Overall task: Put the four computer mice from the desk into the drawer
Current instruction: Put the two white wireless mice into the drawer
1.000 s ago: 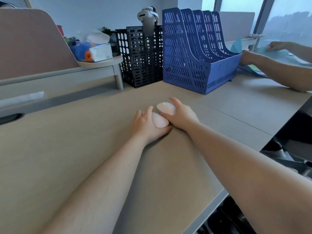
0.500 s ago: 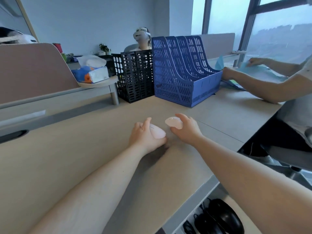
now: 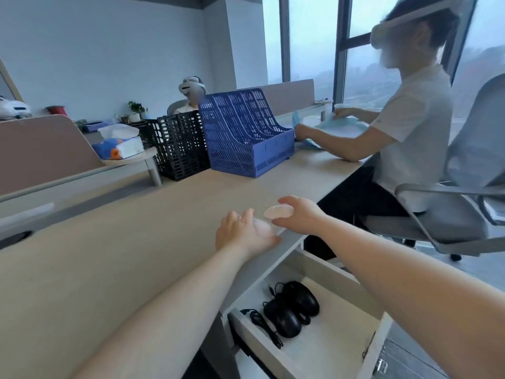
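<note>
My right hand (image 3: 297,216) is closed around a pale pink mouse (image 3: 278,211), thumb on top and fingers beneath, and it is lifted clear of the desk (image 3: 114,258) near the front edge. The mouse is small, smooth and rounded, a soft matte pink with a faint seam at its nose; I see no cord on it. My left hand (image 3: 244,233) curls around a second pink mouse (image 3: 261,228) of the same colour and shape, with most of it hidden behind my palm and only its rounded end showing. I cannot tell whether this one rests on the desk or is just off it. The two pink mice are just beside each other, nearly touching.

Below and to the right, the drawer (image 3: 336,272) stands pulled out under the desk edge. Its pale floor holds two black mice (image 3: 293,310) lying side by side, glossy and dark, with a black cord (image 3: 266,326) looped beside them toward the drawer's front.

Farther back on the desk stand a blue file rack (image 3: 246,140) and a black mesh rack (image 3: 180,146), well apart from my hands.
</note>
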`<move>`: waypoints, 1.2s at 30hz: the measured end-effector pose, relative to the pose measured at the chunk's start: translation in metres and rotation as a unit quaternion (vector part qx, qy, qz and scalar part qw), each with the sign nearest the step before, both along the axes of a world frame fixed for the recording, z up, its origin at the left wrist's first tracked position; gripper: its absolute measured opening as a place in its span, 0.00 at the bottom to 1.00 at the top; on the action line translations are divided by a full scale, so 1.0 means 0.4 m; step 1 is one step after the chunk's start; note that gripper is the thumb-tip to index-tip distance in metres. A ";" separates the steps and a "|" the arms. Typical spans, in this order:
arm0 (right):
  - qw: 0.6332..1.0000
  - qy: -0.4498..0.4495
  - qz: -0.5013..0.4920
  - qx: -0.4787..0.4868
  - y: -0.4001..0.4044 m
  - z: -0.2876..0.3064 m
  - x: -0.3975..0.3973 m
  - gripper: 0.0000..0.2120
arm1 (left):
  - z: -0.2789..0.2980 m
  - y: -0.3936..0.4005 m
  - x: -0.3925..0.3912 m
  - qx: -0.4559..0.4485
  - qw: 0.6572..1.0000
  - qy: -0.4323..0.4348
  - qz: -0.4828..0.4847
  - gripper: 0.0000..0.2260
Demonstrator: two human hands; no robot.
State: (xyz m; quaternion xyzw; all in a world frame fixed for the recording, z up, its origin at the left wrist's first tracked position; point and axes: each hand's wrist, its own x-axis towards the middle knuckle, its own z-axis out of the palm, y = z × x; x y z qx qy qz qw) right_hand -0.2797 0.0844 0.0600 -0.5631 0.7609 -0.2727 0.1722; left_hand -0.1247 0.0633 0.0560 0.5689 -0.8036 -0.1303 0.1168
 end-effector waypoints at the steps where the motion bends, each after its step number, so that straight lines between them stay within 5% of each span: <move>1: 1.000 -0.005 -0.002 0.008 0.031 -0.011 -0.007 0.30 | -0.004 0.027 -0.014 0.002 1.000 0.003 -0.004 0.40; 12: 0.988 -0.014 0.000 0.157 0.245 -0.182 -0.085 0.33 | -0.169 0.210 -0.097 0.111 0.990 -0.081 -0.038 0.40; 24: 0.962 0.013 0.022 0.271 0.241 -0.387 -0.080 0.31 | -0.368 0.245 -0.131 0.184 0.972 -0.139 -0.040 0.37; 36: 0.935 0.135 0.057 0.322 0.209 -0.486 -0.092 0.34 | -0.503 0.257 -0.177 0.194 0.965 -0.173 -0.033 0.34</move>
